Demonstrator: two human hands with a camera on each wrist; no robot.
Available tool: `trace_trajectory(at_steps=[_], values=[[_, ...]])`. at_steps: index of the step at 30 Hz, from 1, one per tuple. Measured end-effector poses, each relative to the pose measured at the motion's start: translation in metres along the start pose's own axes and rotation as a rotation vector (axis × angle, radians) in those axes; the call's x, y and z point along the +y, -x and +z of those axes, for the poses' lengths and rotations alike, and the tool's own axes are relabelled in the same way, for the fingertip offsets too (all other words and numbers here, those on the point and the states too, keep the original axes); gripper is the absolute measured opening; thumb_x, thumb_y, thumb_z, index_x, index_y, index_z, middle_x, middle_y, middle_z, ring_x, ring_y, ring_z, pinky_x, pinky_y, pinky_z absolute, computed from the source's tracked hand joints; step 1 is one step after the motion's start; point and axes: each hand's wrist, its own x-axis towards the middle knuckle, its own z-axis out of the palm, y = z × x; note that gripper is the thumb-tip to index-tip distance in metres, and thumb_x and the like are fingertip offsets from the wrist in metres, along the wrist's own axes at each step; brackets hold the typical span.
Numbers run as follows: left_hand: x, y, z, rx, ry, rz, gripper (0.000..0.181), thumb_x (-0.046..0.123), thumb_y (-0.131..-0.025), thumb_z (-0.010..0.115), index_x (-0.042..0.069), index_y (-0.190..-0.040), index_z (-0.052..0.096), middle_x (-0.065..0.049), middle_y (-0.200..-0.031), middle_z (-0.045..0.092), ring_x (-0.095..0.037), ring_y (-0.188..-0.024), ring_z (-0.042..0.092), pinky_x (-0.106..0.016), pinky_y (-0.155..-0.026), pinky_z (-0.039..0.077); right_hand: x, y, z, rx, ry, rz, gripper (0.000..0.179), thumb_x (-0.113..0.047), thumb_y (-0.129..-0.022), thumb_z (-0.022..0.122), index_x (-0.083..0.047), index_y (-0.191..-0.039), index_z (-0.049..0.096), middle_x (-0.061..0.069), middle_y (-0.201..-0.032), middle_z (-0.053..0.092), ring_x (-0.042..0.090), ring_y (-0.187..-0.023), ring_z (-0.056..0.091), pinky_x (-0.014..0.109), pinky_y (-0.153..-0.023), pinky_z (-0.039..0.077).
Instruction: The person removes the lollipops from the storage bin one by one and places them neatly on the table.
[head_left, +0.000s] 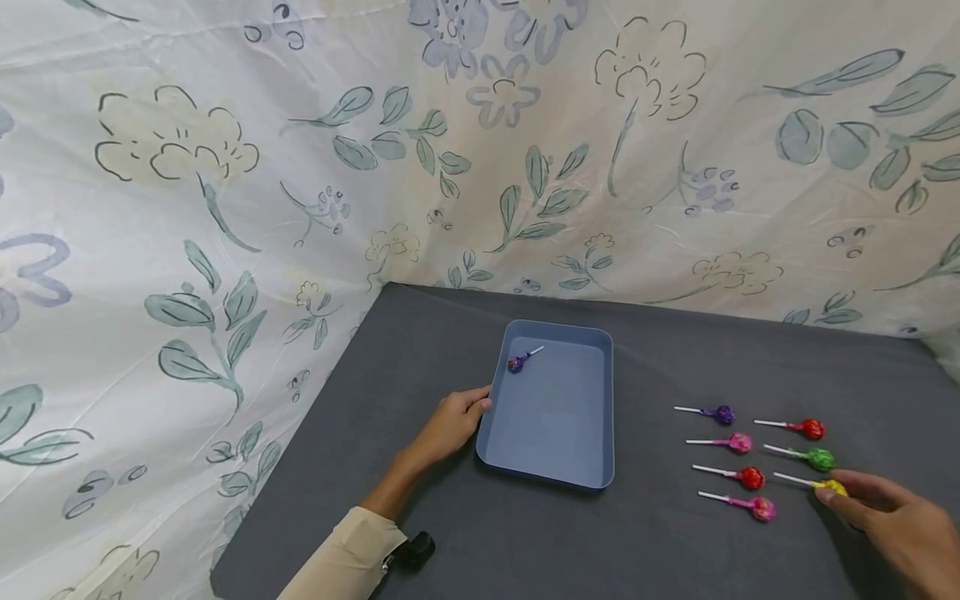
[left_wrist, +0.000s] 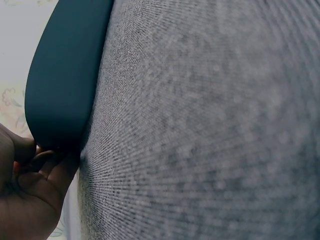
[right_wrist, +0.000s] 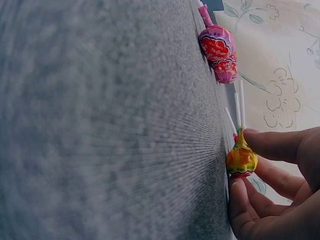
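Note:
A blue-grey rectangular tray (head_left: 555, 408) lies on the dark cloth, with one purple-wrapped lollipop (head_left: 516, 364) near its far left corner. My left hand (head_left: 455, 421) grips the tray's left side; the left wrist view shows the fingers (left_wrist: 62, 172) curled at the tray wall (left_wrist: 65, 75). At the right, my right hand (head_left: 892, 517) pinches a yellow lollipop (right_wrist: 242, 159) by its wrapped head, between thumb and fingers. Its white stick points left, towards the tray. Just beyond it lie a green lollipop (head_left: 821, 459) and a red one (head_left: 812, 428).
Left of these, a column of lollipops runs towards me: purple (head_left: 723, 415), pink (head_left: 739, 442), red (head_left: 751, 477) and another pink (head_left: 762, 509). Dark grey cloth (head_left: 645, 533) covers the table. Floral fabric (head_left: 480, 167) hangs behind it and along the left side.

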Motion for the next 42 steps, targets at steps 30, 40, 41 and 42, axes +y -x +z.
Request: trace_trajectory(at_steps=[30,40,41,42], values=[[0.001,-0.002,0.0,0.009,-0.023,0.013,0.041,0.012,-0.113,0.051,-0.01,-0.147,0.056,-0.023,-0.148,0.06,-0.033,-0.138,0.058,-0.054,-0.115,0.047,-0.093,0.06,-0.015,0.026,-0.109,-0.094,0.064,-0.037,-0.103,0.072,0.002,-0.15,0.054,0.03,-0.15,0.051,0.04,-0.115,0.054,0.026,-0.064,0.044],[0.001,-0.001,0.001,0.01,-0.028,0.005,0.041,0.011,-0.113,0.051,-0.01,-0.147,0.056,-0.023,-0.148,0.06,-0.033,-0.137,0.059,-0.054,-0.114,0.047,-0.111,0.071,-0.007,-0.059,-0.187,-0.255,0.066,-0.05,-0.094,0.08,-0.003,-0.138,0.067,-0.031,-0.09,0.065,-0.005,-0.075,0.066,0.02,-0.062,0.055],[0.001,-0.001,0.001,0.011,-0.026,0.004,0.041,0.011,-0.113,0.051,-0.01,-0.147,0.056,-0.023,-0.147,0.061,-0.033,-0.137,0.059,-0.054,-0.114,0.047,-0.113,0.072,-0.005,-0.068,-0.192,-0.271,0.065,-0.049,-0.093,0.081,-0.002,-0.136,0.068,-0.032,-0.089,0.065,-0.004,-0.075,0.068,0.021,-0.062,0.055],[0.001,-0.001,0.001,0.011,-0.027,0.002,0.041,0.012,-0.113,0.052,-0.01,-0.147,0.056,-0.023,-0.147,0.061,-0.032,-0.136,0.059,-0.054,-0.114,0.047,-0.115,0.074,-0.003,-0.077,-0.193,-0.286,0.065,-0.05,-0.093,0.081,-0.002,-0.136,0.068,-0.032,-0.088,0.066,-0.002,-0.076,0.069,0.02,-0.063,0.054]])
